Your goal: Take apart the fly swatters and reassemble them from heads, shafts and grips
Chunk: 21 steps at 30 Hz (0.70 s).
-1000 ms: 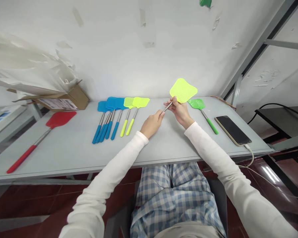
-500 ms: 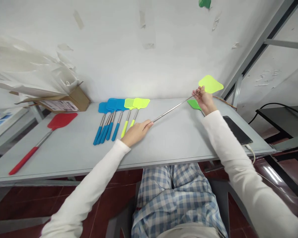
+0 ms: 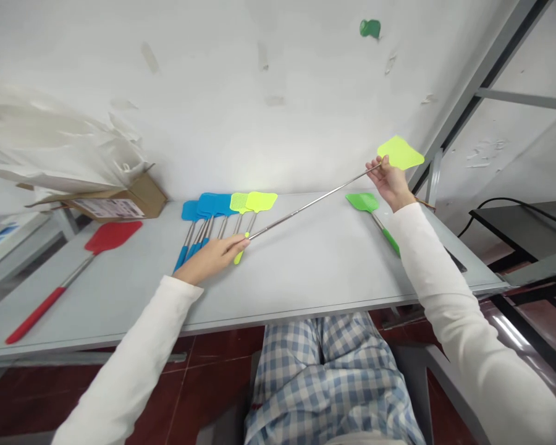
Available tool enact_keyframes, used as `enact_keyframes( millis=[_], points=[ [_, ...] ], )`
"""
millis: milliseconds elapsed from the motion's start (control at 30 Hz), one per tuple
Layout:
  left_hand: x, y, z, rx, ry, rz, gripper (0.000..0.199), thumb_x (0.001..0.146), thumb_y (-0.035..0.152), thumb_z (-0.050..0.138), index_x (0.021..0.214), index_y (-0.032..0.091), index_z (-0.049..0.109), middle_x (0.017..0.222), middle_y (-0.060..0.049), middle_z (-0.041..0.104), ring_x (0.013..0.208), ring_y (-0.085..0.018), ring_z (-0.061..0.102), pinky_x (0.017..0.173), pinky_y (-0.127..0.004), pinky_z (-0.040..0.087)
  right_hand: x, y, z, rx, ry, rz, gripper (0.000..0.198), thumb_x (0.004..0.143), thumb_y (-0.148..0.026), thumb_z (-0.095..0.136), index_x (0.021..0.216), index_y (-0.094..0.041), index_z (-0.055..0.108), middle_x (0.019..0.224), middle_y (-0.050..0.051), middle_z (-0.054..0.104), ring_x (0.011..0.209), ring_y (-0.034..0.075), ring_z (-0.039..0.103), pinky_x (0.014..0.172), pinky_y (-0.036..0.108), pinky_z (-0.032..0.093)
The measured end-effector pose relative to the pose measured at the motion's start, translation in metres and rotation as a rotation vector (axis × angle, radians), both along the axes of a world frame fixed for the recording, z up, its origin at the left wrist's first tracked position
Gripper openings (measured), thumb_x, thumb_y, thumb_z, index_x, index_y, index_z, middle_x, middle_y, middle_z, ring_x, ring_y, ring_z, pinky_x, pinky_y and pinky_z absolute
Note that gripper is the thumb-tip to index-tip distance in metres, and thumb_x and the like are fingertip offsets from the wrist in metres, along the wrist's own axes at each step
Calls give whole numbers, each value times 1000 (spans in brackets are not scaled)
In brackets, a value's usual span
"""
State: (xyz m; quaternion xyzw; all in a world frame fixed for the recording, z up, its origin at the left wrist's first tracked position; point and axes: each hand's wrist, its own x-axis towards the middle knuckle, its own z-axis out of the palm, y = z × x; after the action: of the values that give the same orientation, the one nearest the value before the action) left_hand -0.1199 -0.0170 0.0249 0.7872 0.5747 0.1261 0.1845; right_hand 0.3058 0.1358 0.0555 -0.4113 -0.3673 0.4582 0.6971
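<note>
Right-hand grip: thumb and fingers pinch the metal shaft [image 3: 315,201] of the yellow-green swatter [image 3: 401,153] just below its head, right of centre in the upper half of the frame. The right hand [image 3: 391,183] is raised, fingers toward frame left. Left-hand grip: closed about the lower end, handle concealed — left hand [image 3: 212,258] low, back upward, left of centre. Shaft slants between both hands above the surface [image 3: 306,266]. Blue swatters [image 3: 208,204] lie behind the left hand; green swatter [image 3: 364,202] near the right wrist; red swatter [image 3: 113,237] at frame left.
</note>
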Motion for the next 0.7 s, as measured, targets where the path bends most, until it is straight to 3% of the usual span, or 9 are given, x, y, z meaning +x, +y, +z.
enact_keyframes(
  millis=[167, 300, 400, 500, 600, 700],
  points=[
    [-4, 3, -2, -38, -49, -18, 47, 91, 62, 36, 75, 23, 58, 63, 1, 57, 57, -14, 47, 57, -24, 37, 0, -5, -16, 6, 73, 77, 29, 82, -51, 66, 93, -24, 63, 102, 4, 73, 109, 19, 69, 96, 38, 58],
    [-14, 6, -1, -46, -43, -21, 47, 90, 60, 37, 74, 23, 60, 63, 1, 58, 56, -13, 48, 56, -24, 36, 18, 4, -25, 8, 155, -14, 10, 85, -28, 61, 94, -24, 60, 108, 2, 72, 98, 14, 72, 97, 31, 57],
    [-12, 8, -3, -41, -34, -21, 45, 91, 58, 37, 76, 22, 59, 64, 1, 58, 56, -14, 48, 58, -25, 36, 19, 10, -31, 44, 134, -100, 10, 84, -24, 61, 94, -25, 60, 118, 4, 69, 102, 15, 70, 96, 32, 57],
    [13, 8, -9, -3, -73, -40, 41, 93, 55, 37, 82, 22, 60, 74, -1, 64, 65, -17, 56, 66, -26, 40, -11, 0, -39, 123, 104, -148, 14, 81, -29, 65, 94, -25, 60, 121, 5, 68, 103, 18, 70, 92, 35, 59],
    [53, 8, -15, 44, -161, -55, 40, 96, 50, 33, 84, 22, 60, 83, -3, 68, 78, -20, 61, 76, -28, 42, -68, -30, -45, 169, 127, -7, 29, 77, -39, 71, 100, -24, 62, 120, 4, 68, 102, 19, 70, 91, 37, 59],
    [89, 6, -18, 53, -260, -18, 41, 97, 50, 33, 79, 21, 56, 70, -1, 60, 68, -17, 54, 69, -28, 40, -123, -68, -43, 179, 106, 141, 41, 74, -48, 75, 106, -27, 62, 120, 3, 69, 113, 20, 66, 93, 35, 58]
  ],
)
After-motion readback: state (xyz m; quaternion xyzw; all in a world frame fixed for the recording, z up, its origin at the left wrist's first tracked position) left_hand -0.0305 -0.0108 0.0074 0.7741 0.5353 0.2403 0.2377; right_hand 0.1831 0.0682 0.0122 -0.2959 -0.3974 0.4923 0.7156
